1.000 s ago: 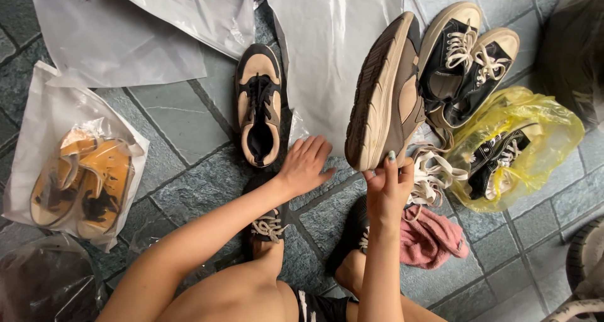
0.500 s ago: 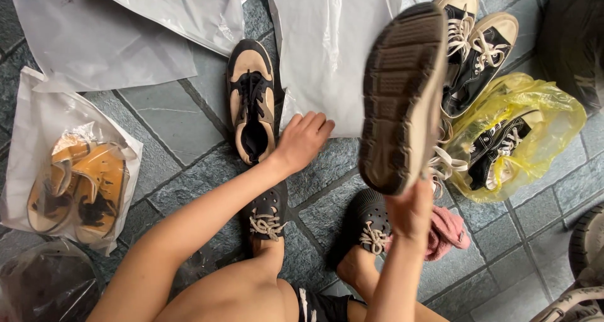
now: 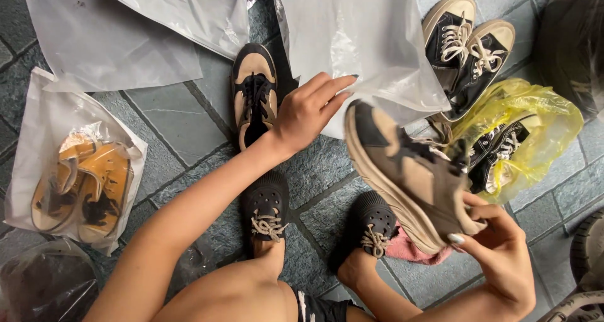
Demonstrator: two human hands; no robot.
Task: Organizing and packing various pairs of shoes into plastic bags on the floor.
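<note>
While gripped, sneaker point(image 3: 409, 171) above right hand point(image 3: 497, 259)

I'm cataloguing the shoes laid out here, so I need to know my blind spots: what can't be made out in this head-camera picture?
- Tan shoe in the right hand: motion-blurred, so details are lost.
- Left hand: whether it touches the clear plastic bag is unclear.
- Sneaker in the yellow bag: partly veiled by plastic.
- Orange sandals: dimmed by their bag.
- Pink cloth: mostly hidden behind the tan shoe.
</note>
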